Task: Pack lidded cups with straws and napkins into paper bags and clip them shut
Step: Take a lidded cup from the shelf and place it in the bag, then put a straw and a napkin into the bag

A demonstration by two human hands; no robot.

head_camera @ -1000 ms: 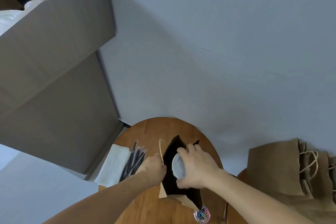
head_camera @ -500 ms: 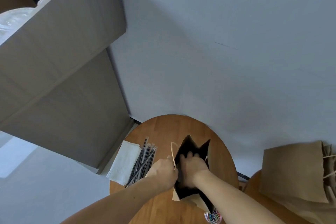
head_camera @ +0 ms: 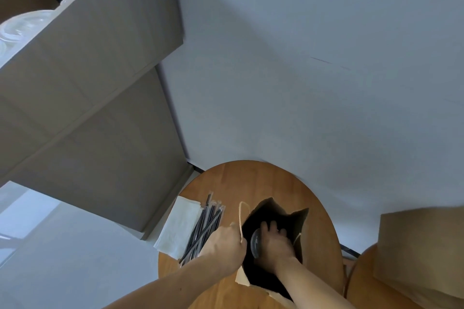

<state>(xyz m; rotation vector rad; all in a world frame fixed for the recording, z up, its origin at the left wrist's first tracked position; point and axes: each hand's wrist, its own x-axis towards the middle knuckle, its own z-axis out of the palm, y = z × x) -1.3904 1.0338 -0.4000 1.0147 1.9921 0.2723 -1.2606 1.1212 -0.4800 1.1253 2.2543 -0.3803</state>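
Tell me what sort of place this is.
Probably a café or takeaway drinks corner, though it could be a staged room: wrapped straws and napkins lie on a round wooden table beside an open paper bag, with a grey counter nearby.

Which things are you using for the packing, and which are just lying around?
For the job: paper bag, lidded cup, straws, napkins, left hand, right hand.
Just around: grey cabinet, wall, brown bags at the side.

Pale grey wall [head_camera: 301, 57] up top, taupe cabinet [head_camera: 88, 108] stood left, round wooden table [head_camera: 251, 178] below, daylight brightened the floor [head_camera: 75, 258]
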